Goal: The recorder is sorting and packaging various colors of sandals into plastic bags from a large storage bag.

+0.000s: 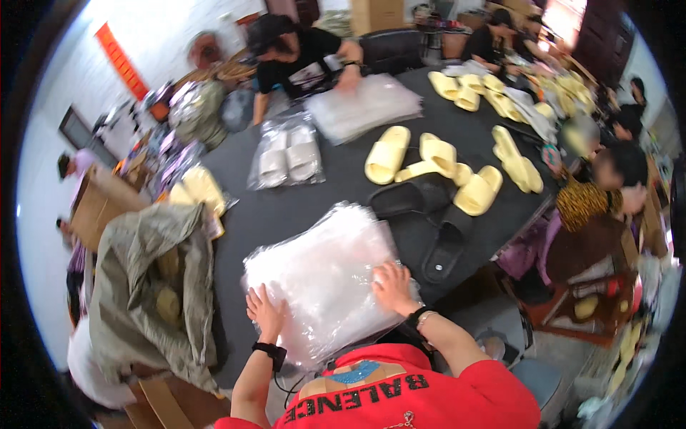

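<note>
A thick stack of clear plastic bags (pixel 325 275) lies at the near edge of the dark table (pixel 343 184), right in front of me. My left hand (pixel 266 314) rests against the stack's left edge with its fingers spread. On the right edge lies my right hand (pixel 393 287), fingers stretched out over the plastic. Neither hand grips anything that I can see. Beyond the stack to the right are black slippers (pixel 446 247) and pale yellow slippers (pixel 388 155). A bagged pair of light grey slippers (pixel 287 157) lies farther back.
Across the table a person in black (pixel 304 61) leans over another stack of plastic bags (pixel 368 107). A large grey-green sack (pixel 153 286) stands at the left edge, near bagged yellow slippers (pixel 196 189). Other people sit along the right, by more slippers (pixel 564 93).
</note>
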Demonstrator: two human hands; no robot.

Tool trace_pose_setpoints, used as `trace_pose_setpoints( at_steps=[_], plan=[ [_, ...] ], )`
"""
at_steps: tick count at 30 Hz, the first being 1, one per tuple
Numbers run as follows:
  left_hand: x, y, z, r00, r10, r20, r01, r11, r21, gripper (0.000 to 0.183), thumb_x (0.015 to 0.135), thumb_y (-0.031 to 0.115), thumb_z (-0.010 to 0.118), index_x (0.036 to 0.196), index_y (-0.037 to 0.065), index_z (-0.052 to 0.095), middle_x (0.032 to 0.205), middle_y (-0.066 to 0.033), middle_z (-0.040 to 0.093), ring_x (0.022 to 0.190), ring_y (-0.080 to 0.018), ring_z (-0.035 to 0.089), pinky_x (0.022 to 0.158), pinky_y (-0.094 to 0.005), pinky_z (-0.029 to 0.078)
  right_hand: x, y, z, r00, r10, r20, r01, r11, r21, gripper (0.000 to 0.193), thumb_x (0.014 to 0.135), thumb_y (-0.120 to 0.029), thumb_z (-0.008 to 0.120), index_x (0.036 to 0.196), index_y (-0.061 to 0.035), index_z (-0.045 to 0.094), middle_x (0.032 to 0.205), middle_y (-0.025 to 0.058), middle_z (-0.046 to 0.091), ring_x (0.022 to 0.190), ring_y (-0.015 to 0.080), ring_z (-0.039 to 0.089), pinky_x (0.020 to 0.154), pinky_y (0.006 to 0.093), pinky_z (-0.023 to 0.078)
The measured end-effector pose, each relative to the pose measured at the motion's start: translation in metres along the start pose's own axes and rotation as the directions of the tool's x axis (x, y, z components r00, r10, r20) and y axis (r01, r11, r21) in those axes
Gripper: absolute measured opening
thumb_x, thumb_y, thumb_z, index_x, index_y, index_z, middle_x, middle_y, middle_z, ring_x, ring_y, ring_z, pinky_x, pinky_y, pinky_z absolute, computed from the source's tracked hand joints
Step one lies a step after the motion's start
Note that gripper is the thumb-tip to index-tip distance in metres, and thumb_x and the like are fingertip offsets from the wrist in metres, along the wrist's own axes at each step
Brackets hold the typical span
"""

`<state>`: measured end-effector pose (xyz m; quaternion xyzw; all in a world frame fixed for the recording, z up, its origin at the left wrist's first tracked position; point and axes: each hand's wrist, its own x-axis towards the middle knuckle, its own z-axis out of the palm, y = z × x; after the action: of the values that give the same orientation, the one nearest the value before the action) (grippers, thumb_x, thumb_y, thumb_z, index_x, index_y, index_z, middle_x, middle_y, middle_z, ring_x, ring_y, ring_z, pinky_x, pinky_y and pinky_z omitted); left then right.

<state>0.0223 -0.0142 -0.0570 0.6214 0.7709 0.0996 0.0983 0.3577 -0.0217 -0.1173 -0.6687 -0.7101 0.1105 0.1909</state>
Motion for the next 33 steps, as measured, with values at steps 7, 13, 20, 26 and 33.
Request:
trace_pose_setpoints(
  at_steps=[7, 13, 20, 26, 33],
  plan=[
    [-0.037, -0.063, 0.007, 0.972, -0.234, 0.032, 0.203, 0.756, -0.622, 0.083, 0.072, 0.025, 0.069, 0.136, -0.003, 0.023, 0.135, -0.0286, 0.028, 0.122, -0.0395, 0.034, 0.103, -0.0384, 0.028, 0.01, 0.018, -0.048, 0.906, 0.195, -0.377, -0.172, 0.981, 0.093, 0.034, 0.074, -0.02, 0.062, 0.106, -0.0107, 0.057, 0.119, 0.0131, 0.046, 0.115, 0.0322, 0.04, 0.094, 0.0452, 0.031],
    [-0.031, -0.056, 0.027, 0.97, -0.231, 0.074, 0.236, 0.831, -0.505, 0.081, 0.077, 0.035, 0.062, 0.137, -0.001, 0.022, 0.135, -0.0228, 0.035, 0.122, -0.0389, 0.034, 0.101, -0.0446, 0.029, -0.006, 0.03, -0.049, 0.919, 0.394, 0.005, -0.37, 0.858, 0.356, 0.045, 0.089, -0.03, 0.049, 0.129, -0.0094, 0.042, 0.135, 0.0126, 0.036, 0.125, 0.0301, 0.033, 0.102, 0.0513, 0.02],
    [-0.015, -0.036, 0.004, 0.949, -0.256, 0.185, 0.302, 0.905, -0.299, 0.077, 0.079, 0.042, 0.057, 0.142, 0.02, 0.017, 0.142, -0.0183, 0.023, 0.119, -0.0431, 0.034, 0.095, -0.0545, 0.03, -0.007, -0.012, -0.036, 0.871, 0.431, 0.237, -0.425, 0.902, -0.077, 0.063, 0.086, -0.041, 0.048, 0.137, -0.0087, 0.03, 0.14, 0.0148, 0.032, 0.131, 0.0299, 0.025, 0.106, 0.0536, 0.009],
    [-0.008, -0.022, -0.001, 0.818, -0.543, 0.19, 0.552, 0.649, -0.524, 0.099, 0.066, 0.033, 0.068, 0.14, 0.004, 0.009, 0.138, -0.0238, 0.022, 0.123, -0.0401, 0.03, 0.099, -0.0489, 0.031, -0.002, -0.011, -0.037, 0.86, 0.419, 0.29, -0.443, 0.896, 0.018, 0.075, 0.081, -0.044, 0.055, 0.137, -0.0019, 0.026, 0.136, 0.0193, 0.034, 0.124, 0.0357, 0.033, 0.102, 0.0474, 0.026],
    [0.003, -0.053, 0.028, 0.747, -0.561, 0.355, 0.606, 0.357, -0.711, 0.071, 0.064, 0.024, 0.074, 0.118, -0.006, 0.039, 0.103, -0.0185, 0.058, 0.09, -0.0265, 0.06, 0.078, -0.0343, 0.049, 0.009, -0.012, -0.037, 0.863, 0.378, 0.335, -0.475, 0.833, 0.285, 0.076, 0.08, -0.039, 0.06, 0.135, 0.0004, 0.027, 0.133, 0.0204, 0.031, 0.121, 0.0356, 0.036, 0.099, 0.0397, 0.032]
  ],
)
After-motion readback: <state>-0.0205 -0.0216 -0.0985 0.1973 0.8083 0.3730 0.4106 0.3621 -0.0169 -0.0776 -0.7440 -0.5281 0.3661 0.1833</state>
